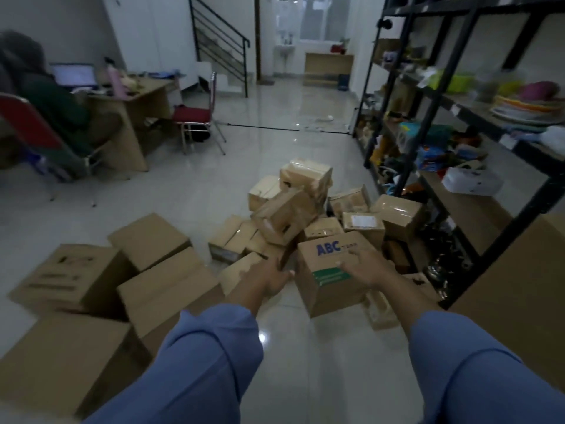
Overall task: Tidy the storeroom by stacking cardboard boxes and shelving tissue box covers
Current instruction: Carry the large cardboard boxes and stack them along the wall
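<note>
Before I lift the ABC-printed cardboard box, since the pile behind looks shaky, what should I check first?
1. Left hand at the left edge of the brown cardboard box with blue ABC lettering: grip cannot tell.
2. Right hand open over its top: ok.
3. Nothing stacked on that box: ok.
4. Heap of small brown cardboard boxes behind, one tilted: not ok.
5. Glossy white tiled floor before it bare: ok.

I see a glossy, pale tiled floor [275, 347]. On it at left sit large cardboard boxes [70, 276], pushed together. In the middle lies a tumbled heap of smaller boxes [284, 218], with an ABC-printed box [333, 289] at its near edge. A black rack [458, 117] stands along the right.
</note>
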